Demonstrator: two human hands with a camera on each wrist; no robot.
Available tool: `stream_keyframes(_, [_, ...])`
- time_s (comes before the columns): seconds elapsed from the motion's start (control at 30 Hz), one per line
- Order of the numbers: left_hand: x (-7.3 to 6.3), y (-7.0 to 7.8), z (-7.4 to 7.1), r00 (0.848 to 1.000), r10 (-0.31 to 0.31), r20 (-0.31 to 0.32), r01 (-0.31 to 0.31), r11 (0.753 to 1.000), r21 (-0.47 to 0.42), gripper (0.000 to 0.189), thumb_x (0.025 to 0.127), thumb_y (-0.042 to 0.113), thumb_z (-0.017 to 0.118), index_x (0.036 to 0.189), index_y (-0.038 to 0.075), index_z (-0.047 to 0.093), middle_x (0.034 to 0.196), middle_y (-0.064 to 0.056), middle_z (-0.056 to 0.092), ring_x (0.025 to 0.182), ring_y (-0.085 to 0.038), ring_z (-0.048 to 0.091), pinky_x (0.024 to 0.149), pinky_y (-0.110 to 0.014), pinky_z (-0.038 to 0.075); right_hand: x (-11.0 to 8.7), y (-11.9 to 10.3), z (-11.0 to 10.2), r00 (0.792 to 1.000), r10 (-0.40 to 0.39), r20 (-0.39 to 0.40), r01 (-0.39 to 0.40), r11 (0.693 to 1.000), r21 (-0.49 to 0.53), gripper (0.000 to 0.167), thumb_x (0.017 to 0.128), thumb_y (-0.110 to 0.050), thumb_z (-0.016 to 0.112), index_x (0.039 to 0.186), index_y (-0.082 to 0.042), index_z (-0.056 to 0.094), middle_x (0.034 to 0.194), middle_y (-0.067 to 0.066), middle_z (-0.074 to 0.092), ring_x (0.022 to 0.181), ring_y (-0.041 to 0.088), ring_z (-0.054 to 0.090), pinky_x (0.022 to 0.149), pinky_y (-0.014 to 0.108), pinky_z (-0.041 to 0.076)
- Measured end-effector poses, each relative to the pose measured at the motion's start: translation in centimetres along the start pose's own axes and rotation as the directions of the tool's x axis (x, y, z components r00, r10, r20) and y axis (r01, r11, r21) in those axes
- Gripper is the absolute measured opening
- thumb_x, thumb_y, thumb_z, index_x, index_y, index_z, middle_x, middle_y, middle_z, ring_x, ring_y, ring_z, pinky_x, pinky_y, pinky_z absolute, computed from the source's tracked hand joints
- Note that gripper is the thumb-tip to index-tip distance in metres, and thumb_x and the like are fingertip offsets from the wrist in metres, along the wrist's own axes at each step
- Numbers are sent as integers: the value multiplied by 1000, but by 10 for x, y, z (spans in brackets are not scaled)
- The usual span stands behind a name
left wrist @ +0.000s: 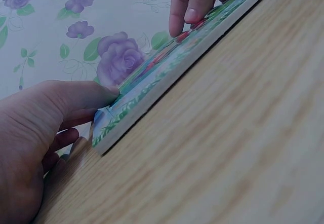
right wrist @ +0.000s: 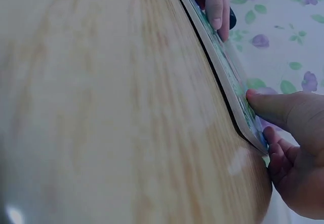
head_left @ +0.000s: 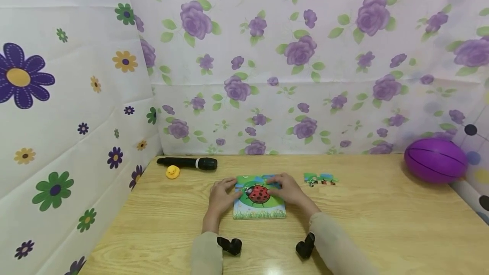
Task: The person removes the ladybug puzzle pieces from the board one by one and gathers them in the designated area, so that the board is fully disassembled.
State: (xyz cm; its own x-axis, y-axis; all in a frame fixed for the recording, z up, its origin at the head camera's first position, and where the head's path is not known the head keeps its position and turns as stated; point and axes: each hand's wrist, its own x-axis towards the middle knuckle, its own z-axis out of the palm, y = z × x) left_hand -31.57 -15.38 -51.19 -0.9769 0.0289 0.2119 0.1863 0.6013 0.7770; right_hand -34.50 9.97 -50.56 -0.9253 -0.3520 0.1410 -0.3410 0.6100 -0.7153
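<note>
A square jigsaw puzzle [head_left: 257,212] with a red, black-spotted ladybug [head_left: 259,194] on a green ground lies flat on the table. My left hand [head_left: 221,198] holds its left side; the thumb [left wrist: 96,93] rests on the picture while the other fingers bend beside the edge. From the right, my right hand [head_left: 289,190] reaches over the upper right part, its thumb on the ladybug and its forefinger near the far edge. In the right wrist view, that thumb [right wrist: 271,105] lies on top and the smaller fingers curl beside the edge. Both palms cover part of the puzzle's sides.
Several loose puzzle pieces [head_left: 326,178] lie to the right of the puzzle. At the back left are a black microphone [head_left: 187,163] and a yellow toy duck [head_left: 172,172]. A purple ball [head_left: 435,160] sits at the far right, and flowered cloth [head_left: 267,75] hangs behind the table [head_left: 160,232].
</note>
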Motion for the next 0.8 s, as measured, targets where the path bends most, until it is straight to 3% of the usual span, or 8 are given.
stream_keyframes(0.17, [0, 1, -1, 1000, -11, 1, 11, 1000, 2, 49, 84, 24, 75, 129, 8, 65, 138, -6, 60, 128, -32, 46, 110, -56, 34, 0, -6, -1, 999, -1, 33, 3, 999, -54, 27, 88, -19, 72, 114, -15, 70, 114, 13, 56, 102, 25, 52, 88, 46, 47])
stream_keyframes(0.4, [1, 3, -1, 1000, -6, 4, 6, 1000, -1, 49, 84, 24, 75, 129, 8, 65, 138, -7, 59, 128, -32, 46, 109, -56, 34, -1, -18, -3, 995, 98, 20, -97, 994, -58, 20, 86, -18, 73, 106, -20, 71, 126, 16, 49, 121, 38, 43, 97, 57, 44])
stream_keyframes(0.53, [2, 3, -1, 1000, -6, 1, 6, 1000, 3, 49, 83, 24, 75, 128, 8, 65, 138, -7, 60, 128, -32, 46, 109, -55, 34, 0, -20, -4, 996, 92, 17, -90, 992, -90, 19, 87, -17, 73, 105, -18, 70, 136, 21, 45, 131, 45, 36, 102, 62, 39])
stream_keyframes(0.8, [0, 1, 0, 1000, 8, -4, -8, 1000, 15, 49, 83, 24, 75, 128, 6, 65, 137, -8, 60, 128, -33, 47, 109, -56, 34, -1, -29, -4, 992, 119, 37, -116, 990, -76, 18, 86, -14, 73, 104, -14, 69, 140, 20, 42, 130, 44, 34, 102, 61, 38])
